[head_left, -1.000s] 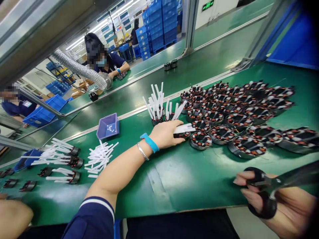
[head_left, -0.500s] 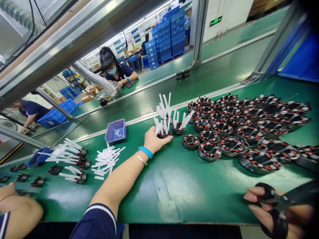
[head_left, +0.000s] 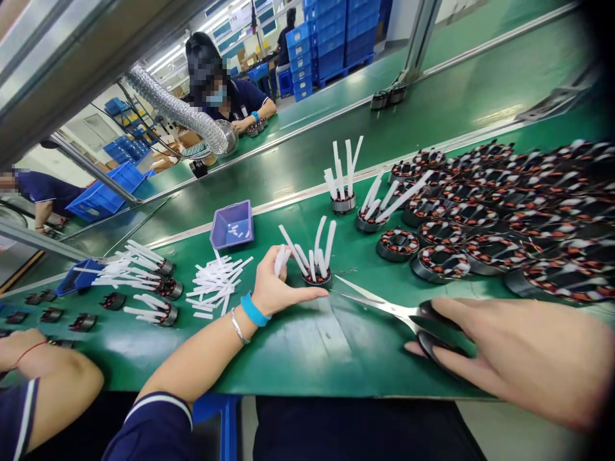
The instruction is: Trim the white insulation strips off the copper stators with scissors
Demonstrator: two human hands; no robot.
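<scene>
My right hand (head_left: 519, 352) grips black-handled scissors (head_left: 396, 310); their blades are parted and point left, tips close to a wire-wound motor stator (head_left: 317, 280). White strips (head_left: 330, 243) stick up out of that stator. To its left is my left hand (head_left: 273, 285), thumb stretched out along the stator's near side and apart from the fingers. Something white covers or lies at its fingertips; I cannot tell which. Behind stand two more stators with strips, one upright (head_left: 343, 202) and one (head_left: 369, 221) beside the group on the right.
Many bare stators (head_left: 442, 262) crowd the right side. A pile of loose white strips (head_left: 216, 285) lies left, below a purple bin (head_left: 233, 224) with small white bits. Farther left are strip-filled stators (head_left: 168, 314) and a neighbour's arm (head_left: 62, 365). Another person sits across the bench.
My right hand has brought the scissors from the lower right to the stator, blades now parted. My left hand has drawn back leftward, and the strip-filled stators now stand apart in view.
</scene>
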